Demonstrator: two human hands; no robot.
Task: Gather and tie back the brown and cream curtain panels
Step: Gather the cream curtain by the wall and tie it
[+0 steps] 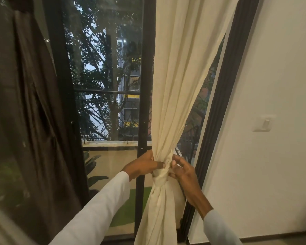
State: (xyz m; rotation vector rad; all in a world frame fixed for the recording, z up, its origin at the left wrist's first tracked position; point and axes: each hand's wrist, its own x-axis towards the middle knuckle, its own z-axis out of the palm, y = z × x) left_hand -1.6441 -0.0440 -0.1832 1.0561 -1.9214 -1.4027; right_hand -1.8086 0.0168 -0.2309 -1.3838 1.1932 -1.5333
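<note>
The cream curtain panel (173, 82) hangs in front of the glass door, gathered into a narrow bunch with a knot (160, 175) of its own cloth at waist height. My left hand (143, 165) grips the bunch just above the knot from the left, thumb pressed against the cloth. My right hand (181, 169) pinches the knot's upper fold from the right with its fingertips. The brown curtain panel (25, 112) hangs at the far left, bunched along the door frame, apart from both hands.
A dark-framed glass door (145, 85) looks onto a balcony with trees beyond. A white wall (272, 85) with a light switch (262, 123) stands to the right. The dark door frame (224, 89) runs just behind the cream panel.
</note>
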